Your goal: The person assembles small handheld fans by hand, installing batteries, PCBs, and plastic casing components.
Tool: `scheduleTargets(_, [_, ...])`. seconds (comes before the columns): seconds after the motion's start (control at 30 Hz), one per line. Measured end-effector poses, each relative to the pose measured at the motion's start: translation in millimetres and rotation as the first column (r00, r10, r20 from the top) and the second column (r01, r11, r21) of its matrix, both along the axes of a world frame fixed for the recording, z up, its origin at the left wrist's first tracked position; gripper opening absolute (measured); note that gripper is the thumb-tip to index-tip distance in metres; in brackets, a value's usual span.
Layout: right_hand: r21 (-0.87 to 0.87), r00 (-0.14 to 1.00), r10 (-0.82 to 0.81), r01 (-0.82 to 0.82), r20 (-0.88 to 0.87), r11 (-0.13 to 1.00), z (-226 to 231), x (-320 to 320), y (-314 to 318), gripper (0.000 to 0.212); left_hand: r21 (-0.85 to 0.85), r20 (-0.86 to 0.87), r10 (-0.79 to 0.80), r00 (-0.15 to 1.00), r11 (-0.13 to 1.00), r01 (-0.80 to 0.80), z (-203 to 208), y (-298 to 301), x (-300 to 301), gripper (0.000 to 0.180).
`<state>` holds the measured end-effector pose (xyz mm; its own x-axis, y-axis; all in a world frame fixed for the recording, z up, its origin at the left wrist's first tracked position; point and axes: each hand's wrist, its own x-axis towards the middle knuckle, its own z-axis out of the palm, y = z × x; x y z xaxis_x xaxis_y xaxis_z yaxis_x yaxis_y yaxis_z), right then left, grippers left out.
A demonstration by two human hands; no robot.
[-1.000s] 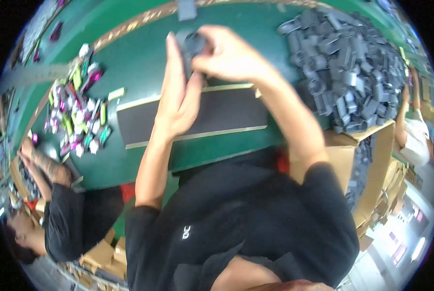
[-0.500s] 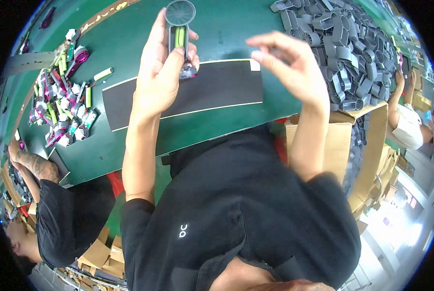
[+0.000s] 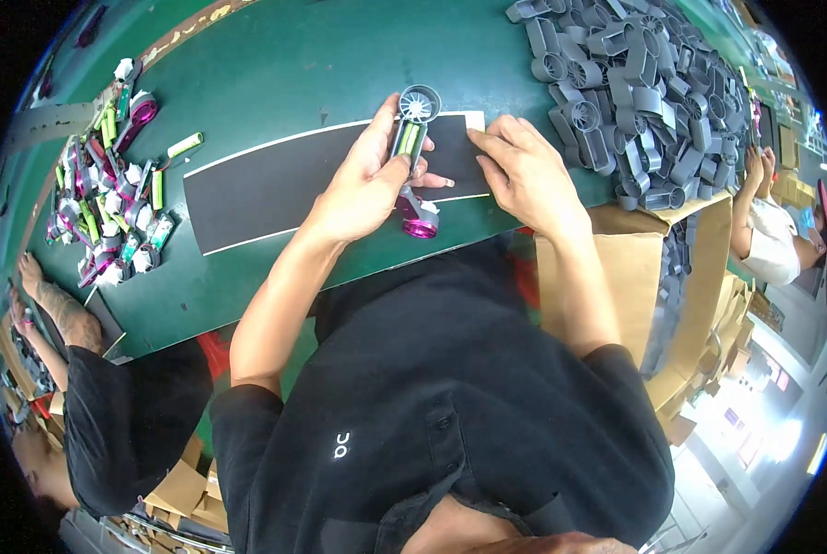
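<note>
Left grip [image 3: 369,185] around grey housing [image 3: 420,109], magenta part [image 3: 420,227] jutting below

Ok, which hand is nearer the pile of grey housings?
Right. The right hand is just lower left of the pile in the picture; the left hand is farther left, holding a grey housing.

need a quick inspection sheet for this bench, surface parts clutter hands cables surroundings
Surface: green tabletop bearing a black mat
Job's things: grey housing with green cylinders inside and a purple-ringed part at its near end
Clutter: mixed-parts pile at left; pile of grey housings at right
Hands: left hand grips the grey housing; right hand is beside it, apparently empty
Cables: nothing clearly seen
Surroundings: cardboard box at right; co-workers on both sides
</note>
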<state>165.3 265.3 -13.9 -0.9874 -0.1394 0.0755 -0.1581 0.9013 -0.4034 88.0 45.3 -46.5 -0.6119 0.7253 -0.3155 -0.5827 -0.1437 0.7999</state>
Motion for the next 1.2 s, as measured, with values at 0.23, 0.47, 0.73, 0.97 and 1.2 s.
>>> scheduleTargets(0.23, [-0.002,0.994,0.047,-0.047,0.102,0.999,12.6,-16.5,17.7,0.018,0.024,-0.152,0.019,0.988,1.000,-0.015,-12.7,-1.3,7.3,0.076])
scheduleTargets(0.47, [-0.612,0.919,0.005,0.258,0.394,0.747,56.1,-28.1,4.6,0.011,-0.077,-0.295,0.014,0.955,0.996,-0.038,-7.8,1.4,14.1,0.075])
scheduleTargets(0.73, [-0.535,0.774,0.093,0.341,0.627,0.773,57.5,-60.2,-23.1,0.011,-0.174,-0.649,-0.002,0.760,0.974,-0.146,1.3,2.0,16.7,0.083])
scheduleTargets(0.97, [-0.475,0.793,0.063,0.297,0.606,0.828,59.6,-68.3,-35.6,0.010,-0.209,-0.717,-0.011,0.697,0.957,-0.200,4.9,1.7,18.4,0.085])
scheduleTargets(1.2, [-0.402,0.877,-0.085,0.301,0.473,0.865,57.3,-62.4,-54.6,0.013,-0.240,-0.754,-0.022,0.656,0.940,-0.244,2.5,3.3,16.2,0.086])
